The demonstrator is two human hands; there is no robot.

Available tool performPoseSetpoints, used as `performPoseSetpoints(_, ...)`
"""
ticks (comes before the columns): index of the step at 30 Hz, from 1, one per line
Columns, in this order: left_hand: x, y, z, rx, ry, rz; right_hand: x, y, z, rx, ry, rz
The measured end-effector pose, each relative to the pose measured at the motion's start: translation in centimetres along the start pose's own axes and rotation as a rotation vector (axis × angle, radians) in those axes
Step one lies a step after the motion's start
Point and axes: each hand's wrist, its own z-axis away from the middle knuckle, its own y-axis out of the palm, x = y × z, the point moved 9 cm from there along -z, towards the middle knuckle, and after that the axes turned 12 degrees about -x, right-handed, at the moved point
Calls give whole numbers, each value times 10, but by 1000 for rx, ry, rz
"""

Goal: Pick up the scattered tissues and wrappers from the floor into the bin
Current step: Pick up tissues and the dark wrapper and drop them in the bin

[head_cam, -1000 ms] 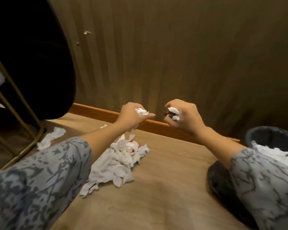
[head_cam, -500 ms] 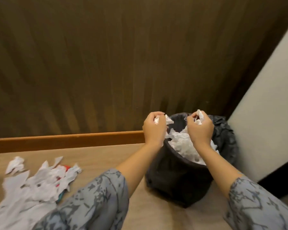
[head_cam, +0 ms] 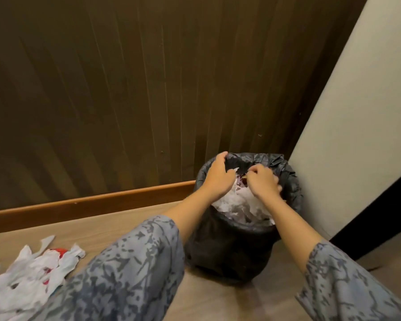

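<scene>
A black bag-lined bin stands on the floor in the corner, filled with crumpled white tissues. Both my hands are over its mouth. My left hand has its fingers spread apart, and a white tissue scrap lies just off its fingertips. My right hand is curled with its fingers pointing down into the tissues; whatever is under them is hidden. A dark wrapper shows between the hands. A pile of white tissues with a red wrapper lies on the floor at the lower left.
A dark wood-panelled wall with a brown skirting board runs behind the bin. A pale wall panel rises just right of the bin, with a dark gap below it. Wooden floor lies in front.
My view swung right from the floor pile to the bin. Both hands carried tissues over it and lowered into its mouth; the left hand's fingers have spread.
</scene>
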Motion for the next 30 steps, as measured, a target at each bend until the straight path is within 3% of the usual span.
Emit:
performPoseSetpoints(3, -9, -59, 8, -118, 102, -57, 39, -29, 9, -257, -75, -216)
performPoseSetpoints(5, -3, -106, 17, -200, 164, -128, 80, -25, 31, -229, -217, -367)
performPoseSetpoints(10, 46, -237, 65, -316, 173, -364, 190, 36, 143, 186, -685, -512)
performPoseSetpoints(14, 110, -336, 127, -352, 70, -583, 252, 104, 261, 561, -1079, -243)
performPoseSetpoints(19, 202, -429, 222, -439, -154, -665, 282, 177, 386, 734, -1422, 93)
performPoseSetpoints(24, 288, -484, 316, -526, -410, -618, 262, 258, 458, 817, -1451, 274)
performPoseSetpoints(30, 378, -491, 359, -435, -611, -705, 213, 346, 468, 777, -1213, 360)
